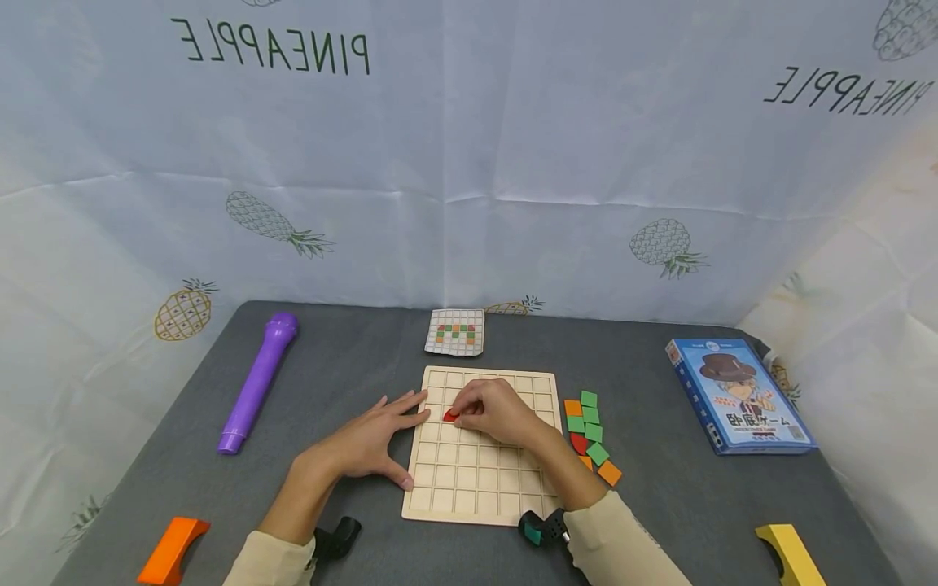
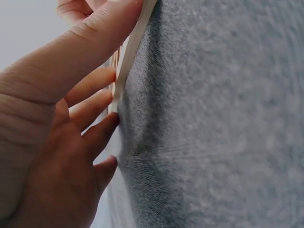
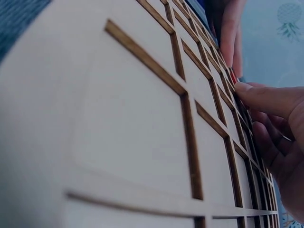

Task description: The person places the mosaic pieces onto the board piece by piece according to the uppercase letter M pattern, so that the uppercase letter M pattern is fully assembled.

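Note:
A wooden grid board (image 1: 469, 506) lies flat on the dark grey table. My right hand (image 1: 500, 412) is over its upper left part and pinches a small red tile (image 1: 449, 416) between thumb and fingertips, right at the grid's cells. In the right wrist view only a sliver of that red tile (image 3: 233, 76) shows beside the thumb. With fingers spread, my left hand (image 1: 369, 440) touches the board's left edge, thumb lower down. The left wrist view shows its fingertips along the board's thin side (image 2: 128, 57).
Several green tiles (image 1: 590, 416), orange tiles (image 1: 610, 473) and a red tile (image 1: 579, 443) lie right of the board. Behind it sits a pattern card (image 1: 455, 333). Farther out are a purple microphone (image 1: 258, 382), a blue game box (image 1: 740, 395), an orange block (image 1: 172, 551) and a yellow block (image 1: 793, 555).

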`<state>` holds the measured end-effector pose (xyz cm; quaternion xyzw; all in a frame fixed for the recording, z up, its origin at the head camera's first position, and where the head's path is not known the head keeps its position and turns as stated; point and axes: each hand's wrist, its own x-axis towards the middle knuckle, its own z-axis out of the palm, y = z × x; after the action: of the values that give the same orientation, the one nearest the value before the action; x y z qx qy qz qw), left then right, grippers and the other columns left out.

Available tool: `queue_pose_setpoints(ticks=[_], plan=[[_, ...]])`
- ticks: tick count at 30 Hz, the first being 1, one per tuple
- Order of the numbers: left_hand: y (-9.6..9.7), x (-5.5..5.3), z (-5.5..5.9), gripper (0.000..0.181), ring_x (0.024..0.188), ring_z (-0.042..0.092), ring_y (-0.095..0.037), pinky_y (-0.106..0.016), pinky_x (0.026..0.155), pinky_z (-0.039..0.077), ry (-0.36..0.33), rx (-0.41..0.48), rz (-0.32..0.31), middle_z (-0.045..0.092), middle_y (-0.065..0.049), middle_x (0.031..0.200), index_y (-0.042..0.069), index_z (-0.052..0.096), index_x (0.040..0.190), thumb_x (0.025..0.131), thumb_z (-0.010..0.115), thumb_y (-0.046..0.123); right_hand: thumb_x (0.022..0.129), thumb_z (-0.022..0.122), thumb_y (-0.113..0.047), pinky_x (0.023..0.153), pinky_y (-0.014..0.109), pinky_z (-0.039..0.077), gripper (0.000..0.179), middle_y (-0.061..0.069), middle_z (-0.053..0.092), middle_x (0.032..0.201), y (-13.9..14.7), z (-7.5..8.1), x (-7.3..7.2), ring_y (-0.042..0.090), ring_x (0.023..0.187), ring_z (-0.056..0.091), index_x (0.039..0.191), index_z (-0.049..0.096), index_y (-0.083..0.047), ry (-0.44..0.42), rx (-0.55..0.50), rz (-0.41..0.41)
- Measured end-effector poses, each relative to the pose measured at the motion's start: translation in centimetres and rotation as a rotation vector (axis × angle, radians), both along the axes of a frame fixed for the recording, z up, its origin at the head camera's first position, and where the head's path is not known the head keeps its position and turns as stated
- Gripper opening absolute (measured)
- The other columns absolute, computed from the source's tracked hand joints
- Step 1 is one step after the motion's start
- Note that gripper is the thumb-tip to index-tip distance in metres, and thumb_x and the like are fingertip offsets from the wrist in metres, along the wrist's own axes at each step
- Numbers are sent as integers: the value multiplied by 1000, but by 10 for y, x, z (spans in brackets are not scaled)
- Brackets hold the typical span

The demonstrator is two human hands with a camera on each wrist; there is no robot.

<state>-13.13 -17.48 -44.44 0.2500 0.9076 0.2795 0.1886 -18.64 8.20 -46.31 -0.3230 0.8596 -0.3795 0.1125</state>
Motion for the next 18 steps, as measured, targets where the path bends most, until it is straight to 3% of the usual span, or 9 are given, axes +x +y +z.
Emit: queue_pose_setpoints(ticks=[11,18], plan=[[4,2,1,107,160,19,-37,-63,125,24,-45,-15,29,22,-7,172,6,46,154,65,94,42,92,76,-12,79,20,56,15,-1,75,112,10,2,2,9,93,68,106,80,-14,-26,-53,34],[3,0,0,107,159,21,-38,-64,124,26,-18,-6,30,25,-7,171,7,48,152,63,95,42,92,76,-17,85,23,59,18,-2,73,117,25,5,0,9,100,69,110,79,-16,-17,-74,33]])
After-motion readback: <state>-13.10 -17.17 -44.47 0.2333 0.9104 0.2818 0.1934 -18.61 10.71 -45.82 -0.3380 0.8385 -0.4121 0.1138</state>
